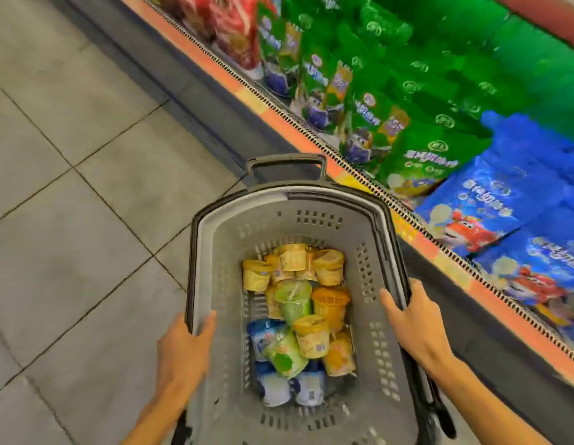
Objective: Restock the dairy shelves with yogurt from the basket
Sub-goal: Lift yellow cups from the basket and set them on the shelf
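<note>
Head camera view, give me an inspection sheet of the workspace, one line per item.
Surface: grey tiled floor, seen from above.
Job's things: grey basket holds a loose pile of yogurt cups, yellow, green, orange and blue-white, several on their sides.
Clutter: nothing seen.
Hands: left hand grips the basket's left rim; right hand grips the right rim, fingers over the edge.
Cables: nothing seen.
Surroundings: chiller shelf to the right, stocked with red, green and blue packs; image blurred.
</note>
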Demonstrator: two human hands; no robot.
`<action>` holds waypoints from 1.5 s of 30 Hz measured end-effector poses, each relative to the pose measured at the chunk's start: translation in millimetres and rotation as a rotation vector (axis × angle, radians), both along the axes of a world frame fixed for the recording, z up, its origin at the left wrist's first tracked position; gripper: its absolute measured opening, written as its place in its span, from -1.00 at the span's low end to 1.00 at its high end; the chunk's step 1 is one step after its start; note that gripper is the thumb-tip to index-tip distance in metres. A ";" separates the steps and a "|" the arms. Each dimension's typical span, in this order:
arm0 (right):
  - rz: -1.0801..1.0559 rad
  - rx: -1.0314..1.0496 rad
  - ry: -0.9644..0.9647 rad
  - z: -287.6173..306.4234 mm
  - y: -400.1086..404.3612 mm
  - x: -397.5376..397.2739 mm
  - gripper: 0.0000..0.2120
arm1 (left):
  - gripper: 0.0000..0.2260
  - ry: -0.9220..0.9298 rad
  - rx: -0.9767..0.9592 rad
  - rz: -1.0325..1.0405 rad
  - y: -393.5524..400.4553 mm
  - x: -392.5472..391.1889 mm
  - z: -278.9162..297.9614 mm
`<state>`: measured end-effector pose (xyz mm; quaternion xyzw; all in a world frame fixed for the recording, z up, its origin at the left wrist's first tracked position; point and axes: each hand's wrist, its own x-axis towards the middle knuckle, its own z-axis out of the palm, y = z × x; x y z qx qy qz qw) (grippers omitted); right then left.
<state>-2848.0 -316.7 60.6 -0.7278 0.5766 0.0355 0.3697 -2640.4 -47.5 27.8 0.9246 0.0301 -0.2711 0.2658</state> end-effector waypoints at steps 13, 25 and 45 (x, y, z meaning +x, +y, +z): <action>0.329 -0.016 -0.077 -210.7 -60.9 107.7 -0.52 | -0.76 -0.121 -0.064 0.320 -6.7 13.7 -187.6; 0.402 0.000 -0.019 -280.3 -47.6 126.2 -0.36 | -0.74 -0.143 -0.025 0.379 12.5 8.6 -252.8; 1.005 -0.393 -0.197 -303.9 29.9 101.0 -0.46 | -0.43 -0.288 0.126 -0.296 -18.4 -54.8 -280.6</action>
